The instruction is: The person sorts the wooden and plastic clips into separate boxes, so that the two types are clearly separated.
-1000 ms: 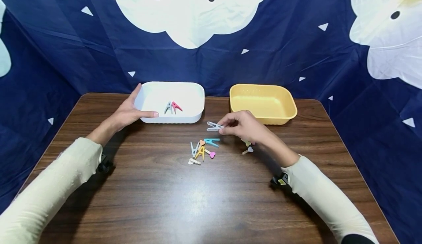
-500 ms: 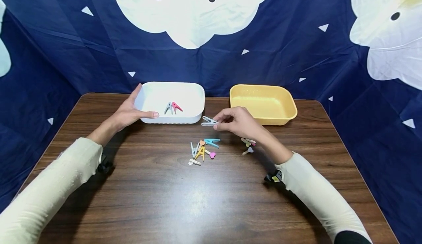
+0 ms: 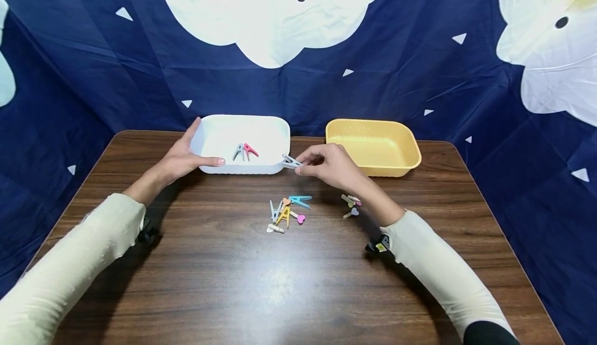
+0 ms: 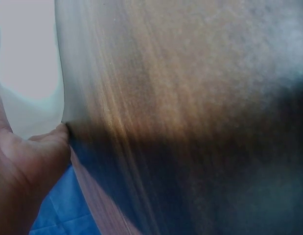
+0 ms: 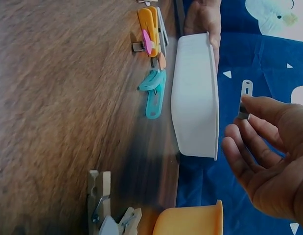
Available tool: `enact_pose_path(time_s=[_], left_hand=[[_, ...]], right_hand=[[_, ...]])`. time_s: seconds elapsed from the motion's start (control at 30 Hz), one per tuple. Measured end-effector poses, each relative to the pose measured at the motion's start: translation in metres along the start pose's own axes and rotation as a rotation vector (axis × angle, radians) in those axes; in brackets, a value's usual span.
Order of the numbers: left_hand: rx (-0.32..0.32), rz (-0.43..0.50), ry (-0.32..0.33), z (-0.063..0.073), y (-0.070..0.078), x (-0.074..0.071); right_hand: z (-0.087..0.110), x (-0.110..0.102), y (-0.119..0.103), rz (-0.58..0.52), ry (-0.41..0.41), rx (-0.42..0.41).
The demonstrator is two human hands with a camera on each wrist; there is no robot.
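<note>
My right hand (image 3: 328, 166) pinches a pale grey-blue plastic clothespin (image 3: 290, 161) between thumb and fingertips, just at the front right corner of the white bin (image 3: 224, 169). In the right wrist view the same clothespin (image 5: 245, 100) stands up from the fingertips. My left hand (image 3: 179, 158) rests against the bin's left end, its thumb along the front rim and its straight fingers on the side; some of them are hidden. Inside the bin lie a grey clothespin (image 3: 239, 152) and a red clothespin (image 3: 250, 149).
A yellow bin (image 3: 378, 151) stands at the back right. On the table (image 3: 210, 283) lies a small pile with a teal clothespin (image 3: 300, 201), a yellow clothespin (image 3: 283, 216) and heart-topped wooden pegs. More small wooden pegs (image 3: 351, 213) lie under the right forearm.
My right hand has moved left and away from me with the clothespin, from above the pile to the white bin's front right corner. The left hand stays in place.
</note>
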State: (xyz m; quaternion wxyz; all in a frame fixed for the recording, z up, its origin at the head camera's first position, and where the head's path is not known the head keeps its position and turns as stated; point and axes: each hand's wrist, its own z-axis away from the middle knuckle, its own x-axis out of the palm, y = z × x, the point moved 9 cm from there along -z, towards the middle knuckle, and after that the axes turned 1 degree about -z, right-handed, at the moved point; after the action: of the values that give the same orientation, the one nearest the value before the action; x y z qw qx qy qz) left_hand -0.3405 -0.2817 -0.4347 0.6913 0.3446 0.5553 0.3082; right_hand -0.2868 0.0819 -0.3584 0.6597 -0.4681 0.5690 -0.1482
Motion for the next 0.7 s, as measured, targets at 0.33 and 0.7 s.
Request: enact_pose_path(time_s=[0.33,0.7], left_hand=[[-0.009,-0.012,0.0,0.0,0.0,0.001],[-0.003,-0.01,0.004,-0.001,0.001,0.0]], right_hand=[[-0.014,0.002,-0.006,0.008,0.058,0.004],[-0.027,0.005,-0.009,-0.018,0.087,0.032]])
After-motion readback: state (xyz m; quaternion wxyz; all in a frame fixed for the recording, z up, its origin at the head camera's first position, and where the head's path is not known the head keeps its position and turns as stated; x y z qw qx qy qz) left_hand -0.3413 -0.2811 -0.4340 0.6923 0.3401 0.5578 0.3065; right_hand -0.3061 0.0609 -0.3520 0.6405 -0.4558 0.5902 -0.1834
